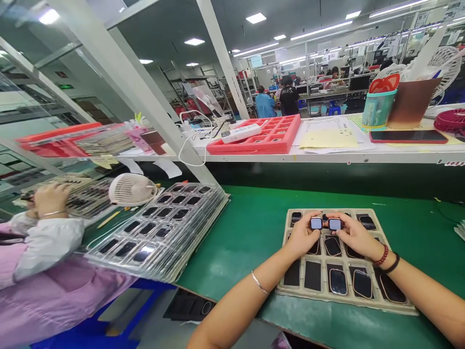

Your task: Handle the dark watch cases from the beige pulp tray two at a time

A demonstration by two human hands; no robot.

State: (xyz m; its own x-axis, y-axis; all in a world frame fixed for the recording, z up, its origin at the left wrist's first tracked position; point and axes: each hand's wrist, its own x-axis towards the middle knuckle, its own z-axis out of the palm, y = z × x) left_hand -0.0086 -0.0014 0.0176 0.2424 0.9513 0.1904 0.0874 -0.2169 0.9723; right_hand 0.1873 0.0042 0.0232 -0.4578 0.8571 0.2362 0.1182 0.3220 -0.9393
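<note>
Head view: by L hand (302, 235) the L unit (316, 223) is grasped, by R hand (358, 236) the R unit (334, 223); ea. grip is closed on 1 small watch-like piece, 2 in all. They're held level, side by side w/ a narrow gap btwn, over the far part of the moulded tray (324, 281) on the table (254, 232); ht. above it & long axes can't be told. Neither hand is nearer, ea. unit being at its own hand. Twd. the wearer, in the tray's front row, 3 rimmed screens (337, 282) are counted, long axes approx. front-to-back; tray total can't be given, pockets being part-hidden. To the left, 1 stack of clear trays (156, 232) is seen, 15 pieces on top (5 x 3).
</note>
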